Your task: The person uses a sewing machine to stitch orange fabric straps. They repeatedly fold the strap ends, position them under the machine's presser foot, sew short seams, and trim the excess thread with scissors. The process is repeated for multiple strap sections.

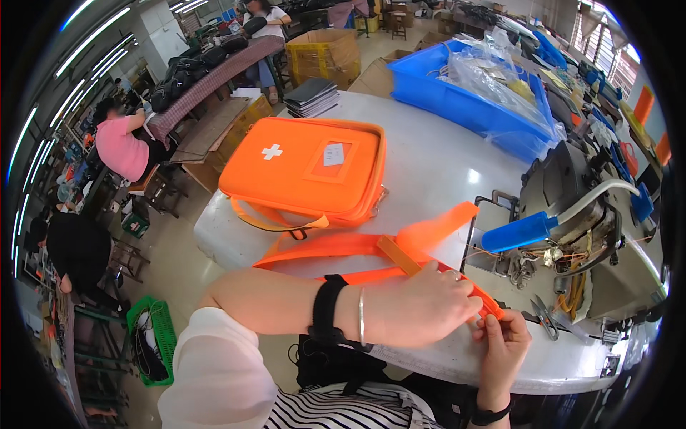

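My left hand [432,304] reaches across from the left, its fingers closed on an orange fabric strap [336,247]. At the strap's near right end, my right hand [504,347] pinches the edge between thumb and fingers. A darker orange-yellow strip [398,255] crosses the strap just beyond my left hand. Past it, one orange piece is smeared by motion. An orange zippered case [300,168] with a white cross and a label window lies farther back on the white table [429,154], a webbing loop hanging off its near side. My fingers hide part of the strap's end.
At the right stands a sewing machine [564,193] with a blue-sleeved part [518,232]. Scissors [545,318] lie near the table's edge. A blue bin [464,100] with plastic bags and a stack of dark sheets [312,98] sit at the back. Other people work at the left.
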The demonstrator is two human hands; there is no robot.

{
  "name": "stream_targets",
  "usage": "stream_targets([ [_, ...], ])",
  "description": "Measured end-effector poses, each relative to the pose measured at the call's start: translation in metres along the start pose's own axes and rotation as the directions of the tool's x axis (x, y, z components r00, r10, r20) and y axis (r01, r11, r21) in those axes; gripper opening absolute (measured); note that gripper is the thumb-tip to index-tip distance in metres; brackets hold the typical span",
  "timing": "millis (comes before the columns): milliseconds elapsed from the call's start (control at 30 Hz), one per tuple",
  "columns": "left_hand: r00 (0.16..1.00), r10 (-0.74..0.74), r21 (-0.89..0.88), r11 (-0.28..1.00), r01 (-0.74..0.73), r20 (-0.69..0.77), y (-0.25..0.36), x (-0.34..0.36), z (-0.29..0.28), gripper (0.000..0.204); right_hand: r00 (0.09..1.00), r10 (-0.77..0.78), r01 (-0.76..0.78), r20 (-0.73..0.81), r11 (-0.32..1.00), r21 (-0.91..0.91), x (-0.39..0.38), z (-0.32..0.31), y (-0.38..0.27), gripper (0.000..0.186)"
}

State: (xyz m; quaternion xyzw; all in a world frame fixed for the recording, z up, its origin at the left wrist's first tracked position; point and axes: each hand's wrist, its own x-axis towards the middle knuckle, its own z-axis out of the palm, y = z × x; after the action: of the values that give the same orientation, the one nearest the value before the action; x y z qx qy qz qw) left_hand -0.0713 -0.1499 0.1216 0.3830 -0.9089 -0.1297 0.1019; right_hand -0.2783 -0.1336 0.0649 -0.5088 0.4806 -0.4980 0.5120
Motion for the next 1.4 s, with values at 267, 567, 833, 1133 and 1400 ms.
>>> stream_targets([
  [267,0.974,-0.028,0.148,0.987,0.063,-0.224,-0.009,-0.003,0.008,0.004,0.995,0.072,-0.075,0.067,0.996,0.04,0.005,0.01,-0.007,0.008],
  [567,0.959,-0.01,-0.309,0.948,-0.082,-0.283,-0.017,0.015,0.012,0.021,0.981,0.114,-0.141,0.16,0.976,0.165,0.01,0.005,-0.008,0.013],
  [833,0.956,-0.14,-0.532,0.846,-0.019,-0.257,-0.016,0.02,0.016,0.022,0.959,0.124,-0.178,0.254,0.963,0.204,0.011,0.0,-0.008,0.014],
  [1133,0.936,-0.099,-0.434,0.899,-0.061,-0.337,-0.014,0.024,0.017,0.042,0.958,0.095,-0.164,0.271,0.955,0.246,0.009,0.0,-0.003,0.016],
  [1400,0.928,-0.118,-0.474,0.878,-0.068,-0.353,-0.012,0.026,0.018,0.058,0.955,0.061,-0.126,0.289,0.969,0.211,0.007,-0.002,-0.002,0.02],
])
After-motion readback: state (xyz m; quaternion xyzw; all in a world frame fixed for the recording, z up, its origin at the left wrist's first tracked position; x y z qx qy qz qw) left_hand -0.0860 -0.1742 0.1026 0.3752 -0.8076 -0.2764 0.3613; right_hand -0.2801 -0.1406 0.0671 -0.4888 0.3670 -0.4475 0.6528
